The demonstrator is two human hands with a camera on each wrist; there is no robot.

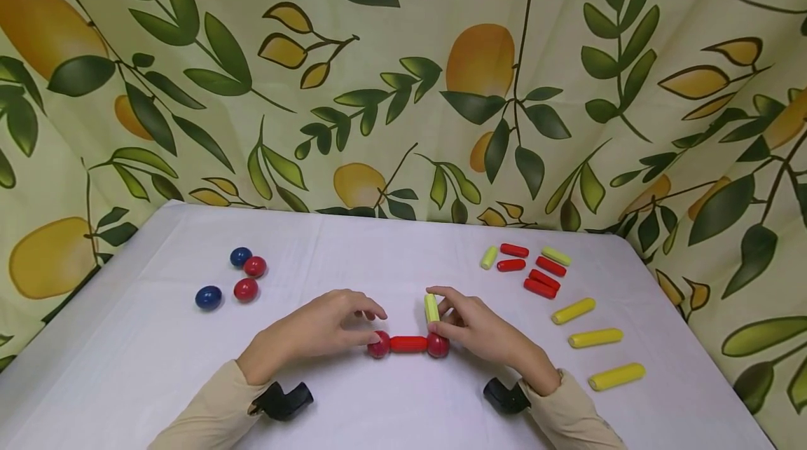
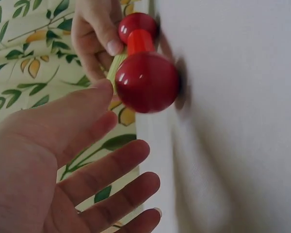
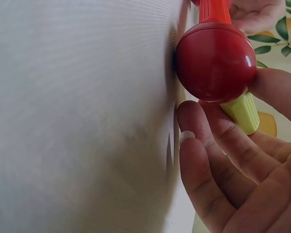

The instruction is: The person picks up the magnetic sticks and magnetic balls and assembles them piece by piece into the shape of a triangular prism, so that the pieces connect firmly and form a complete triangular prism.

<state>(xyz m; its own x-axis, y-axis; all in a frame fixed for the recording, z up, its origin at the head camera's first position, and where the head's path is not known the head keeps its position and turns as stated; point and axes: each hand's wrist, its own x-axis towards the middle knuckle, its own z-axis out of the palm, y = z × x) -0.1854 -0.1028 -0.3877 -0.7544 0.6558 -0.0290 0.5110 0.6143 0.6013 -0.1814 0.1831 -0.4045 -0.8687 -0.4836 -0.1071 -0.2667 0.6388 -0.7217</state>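
Two red balls, a left one [image 1: 378, 344] and a right one [image 1: 438, 345], are joined by a short red ribbed rod [image 1: 408, 344] low over the white tabletop. A pale yellow-green ribbed rod [image 1: 431, 308] meets the right ball; whether it is seated in it cannot be told. My right hand [image 1: 476, 324] holds this pale rod, index finger near its far end and thumb by the ball. With its thumb my left hand [image 1: 321, 327] touches the left ball. The other left fingers are spread and bent loosely in the left wrist view.
Blue balls [image 1: 208, 298] and red balls [image 1: 246, 289] lie on the table's left. At the back right are several red rods [image 1: 541, 287] and two pale yellow-green ones [image 1: 556, 256]. Three longer yellow rods [image 1: 595, 338] lie to the right. A patterned curtain [image 1: 403, 85] hangs behind the table.
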